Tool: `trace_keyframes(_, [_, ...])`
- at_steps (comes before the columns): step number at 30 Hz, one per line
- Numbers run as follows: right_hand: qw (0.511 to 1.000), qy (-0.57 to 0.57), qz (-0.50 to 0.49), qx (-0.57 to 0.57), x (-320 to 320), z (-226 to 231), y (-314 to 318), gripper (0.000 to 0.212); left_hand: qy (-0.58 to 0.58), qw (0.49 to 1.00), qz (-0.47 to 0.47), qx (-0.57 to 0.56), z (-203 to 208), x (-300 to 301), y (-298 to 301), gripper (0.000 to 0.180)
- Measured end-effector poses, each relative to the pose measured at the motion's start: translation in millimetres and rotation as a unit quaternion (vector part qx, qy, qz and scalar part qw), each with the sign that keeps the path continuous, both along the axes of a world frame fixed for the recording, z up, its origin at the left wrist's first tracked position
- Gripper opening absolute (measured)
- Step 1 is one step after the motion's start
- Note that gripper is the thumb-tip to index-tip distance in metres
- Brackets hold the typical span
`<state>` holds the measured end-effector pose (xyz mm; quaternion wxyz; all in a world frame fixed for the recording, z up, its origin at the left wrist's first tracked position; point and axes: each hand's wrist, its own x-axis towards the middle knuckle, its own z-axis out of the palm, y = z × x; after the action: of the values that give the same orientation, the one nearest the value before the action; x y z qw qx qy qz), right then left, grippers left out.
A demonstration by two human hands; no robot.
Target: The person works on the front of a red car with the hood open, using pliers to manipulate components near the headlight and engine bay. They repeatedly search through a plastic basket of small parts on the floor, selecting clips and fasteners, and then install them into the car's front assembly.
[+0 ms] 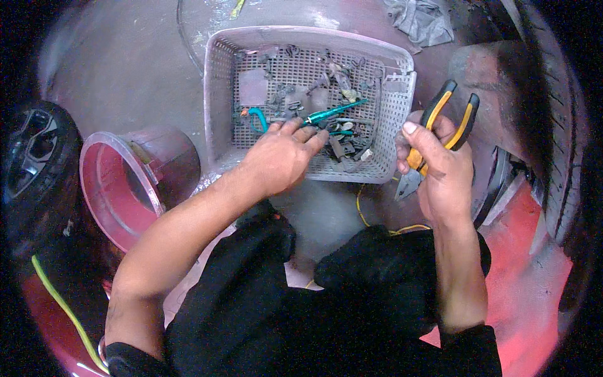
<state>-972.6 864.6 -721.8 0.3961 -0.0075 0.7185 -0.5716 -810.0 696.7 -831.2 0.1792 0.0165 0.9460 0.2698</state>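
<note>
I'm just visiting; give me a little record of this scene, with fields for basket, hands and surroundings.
Basket: latticed, greyish, holding small loose parts
Left hand: over the basket, fingers beside a teal pointed tool; contact unclear
Right hand: holding yellow-and-black pliers
Left side: pink bucket, wheel
Right side: tyre
Beyond basket: grey cloth

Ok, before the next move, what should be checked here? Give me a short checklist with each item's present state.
1. Pliers held in the right hand: ok.
2. Pliers' jaws empty: cannot tell, the tips are too small to read.
3. Left hand reaching into the basket: ok.
4. Teal tool gripped by the left hand: cannot tell, its near end is by the fingers.
5. Small parts sorted: not ok, they lie scattered and mixed in the basket.
</note>
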Motion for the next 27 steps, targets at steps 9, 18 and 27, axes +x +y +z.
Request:
trace_keyframes(9, [0.997,0.025,-0.066,-0.017,-1.9,-5.4,-0.4,0.016,0.072,0.982,-0.036,0.171,1.3,-4.3,58.5,0.050])
trace_keyframes(18, [0.999,0.009,-0.049,-0.017,3.2,-4.6,-1.3,0.018,0.030,0.986,-0.136,0.089,-44.6,-29.1,55.6,0.054])
trace_keyframes(27, [0.998,0.017,-0.058,-0.008,0.7,-6.2,4.2,0.019,0.032,0.987,-0.149,0.058,-51.2,-30.5,55.6,0.057])
